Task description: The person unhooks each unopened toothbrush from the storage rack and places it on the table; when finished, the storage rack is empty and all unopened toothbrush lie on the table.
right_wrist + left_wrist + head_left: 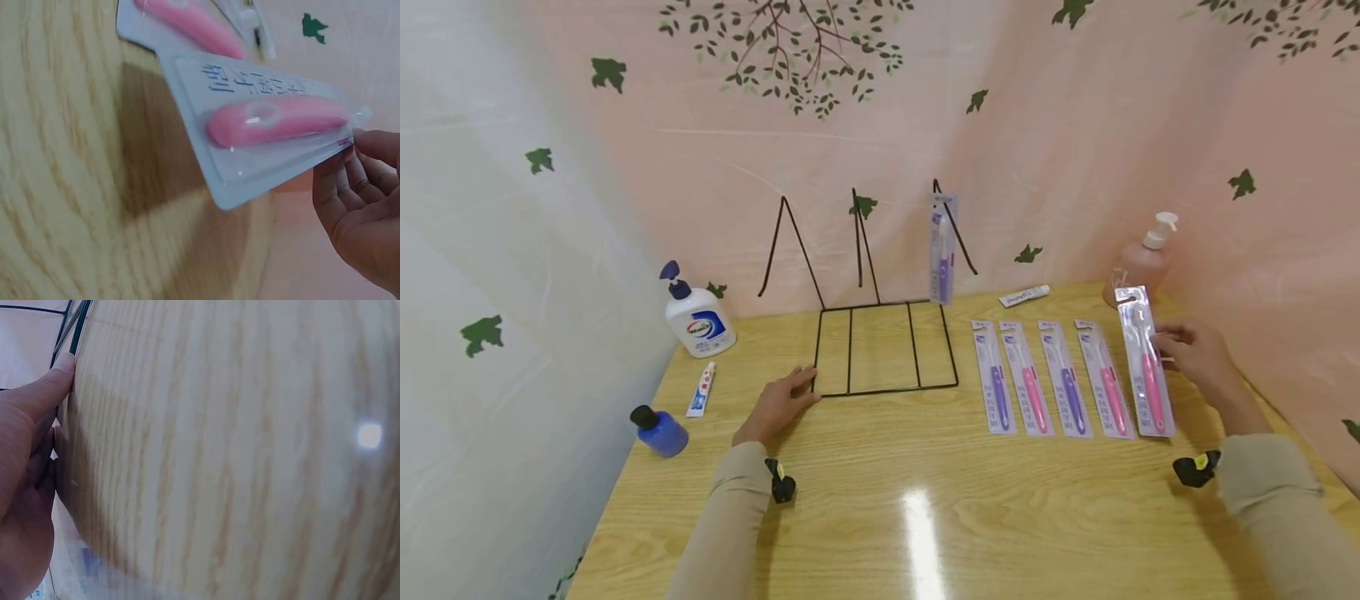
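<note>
A black wire rack stands mid-table with its hooks upright, and one purple toothbrush pack hangs on the right hook. Several toothbrush packs, purple and pink, lie in a row to the rack's right. My right hand pinches the right edge of the rightmost pink toothbrush pack, which is tipped up off the table; the right wrist view shows this pack raised, with my fingers at its edge. My left hand lies flat on the table, its thumb against the rack's front left corner.
A white pump bottle, a small tube and a blue bottle stand at the left. A pink pump bottle and another tube are at the back right. A pink curtain closes the back and right.
</note>
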Motion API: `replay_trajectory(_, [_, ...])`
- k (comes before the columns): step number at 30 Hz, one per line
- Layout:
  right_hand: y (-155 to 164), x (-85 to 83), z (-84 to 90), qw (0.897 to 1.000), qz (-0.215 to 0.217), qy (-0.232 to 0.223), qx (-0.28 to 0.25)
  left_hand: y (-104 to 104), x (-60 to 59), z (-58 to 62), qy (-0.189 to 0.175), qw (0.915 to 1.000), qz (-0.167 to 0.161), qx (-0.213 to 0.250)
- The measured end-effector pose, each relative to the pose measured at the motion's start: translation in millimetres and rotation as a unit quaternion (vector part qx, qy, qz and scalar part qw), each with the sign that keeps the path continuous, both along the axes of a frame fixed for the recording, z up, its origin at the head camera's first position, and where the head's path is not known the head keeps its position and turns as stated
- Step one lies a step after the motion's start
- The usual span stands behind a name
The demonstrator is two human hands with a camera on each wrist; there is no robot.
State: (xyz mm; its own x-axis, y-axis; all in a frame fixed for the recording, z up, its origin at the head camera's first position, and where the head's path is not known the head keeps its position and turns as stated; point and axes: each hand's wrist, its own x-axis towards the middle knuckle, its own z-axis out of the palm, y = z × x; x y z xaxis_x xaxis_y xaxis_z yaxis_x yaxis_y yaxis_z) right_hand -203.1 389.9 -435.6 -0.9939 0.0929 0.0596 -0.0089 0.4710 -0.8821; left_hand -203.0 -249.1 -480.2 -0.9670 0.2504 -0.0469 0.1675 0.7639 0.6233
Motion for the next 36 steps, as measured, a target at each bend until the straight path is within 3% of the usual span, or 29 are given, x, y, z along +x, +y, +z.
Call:
replay_trajectory(11, [17.8, -11.1, -24.0, 0.998, 0.026, -0.059, 0.012, 0.5, 1.5, 1.7, 0.004, 1.0, 0.0, -0.006])
replay_trajectory(23, [15.7, -10.7, -31.0, 0.988, -0.008, -0.111, 0.108, 0.9, 1.4, 1.7, -0.003, 1.0, 0.0, -0.002])
replay_trajectory(36, [14.7, -7.6, -31.5, 0.986, -0.004, -0.102, 0.133, 1.3, 3.0, 1.1, 0.007, 1.0, 0.0, 0.001])
